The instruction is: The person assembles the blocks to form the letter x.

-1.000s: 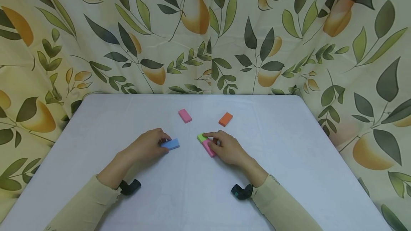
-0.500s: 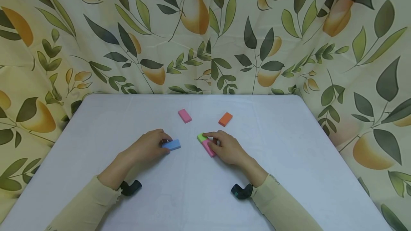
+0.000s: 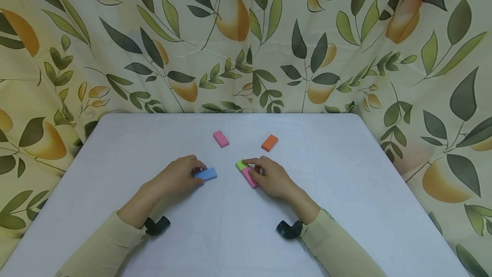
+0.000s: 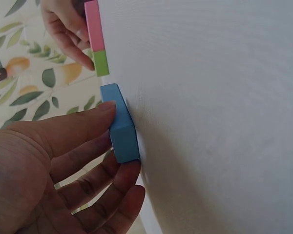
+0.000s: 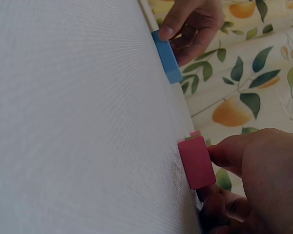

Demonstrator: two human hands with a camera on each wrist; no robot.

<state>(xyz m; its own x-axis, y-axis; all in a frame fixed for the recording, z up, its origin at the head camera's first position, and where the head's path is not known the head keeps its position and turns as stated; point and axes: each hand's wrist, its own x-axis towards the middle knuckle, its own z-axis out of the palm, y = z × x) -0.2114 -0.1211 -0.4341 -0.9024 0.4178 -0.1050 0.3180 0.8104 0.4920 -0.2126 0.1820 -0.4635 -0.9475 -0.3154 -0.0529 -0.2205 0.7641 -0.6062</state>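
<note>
In the head view my left hand pinches a blue rectangular block between thumb and fingers, low over the white table. The left wrist view shows the thumb on one face of the blue block and fingertips at its near lower end. My right hand holds a pink block that stands end to end with a green block. Its index finger reaches the green one, and its thumb lies against the pink one. From the right wrist, the pink block mostly hides the green one behind it.
Behind the hands, another pink block lies left of centre and an orange block right of centre on the white table. A leaf-and-fruit patterned cloth hangs along the table's far edge and sides.
My left hand has shifted very slightly to the right with the blue block. The right hand and the pink and green blocks under it have stayed in place.
</note>
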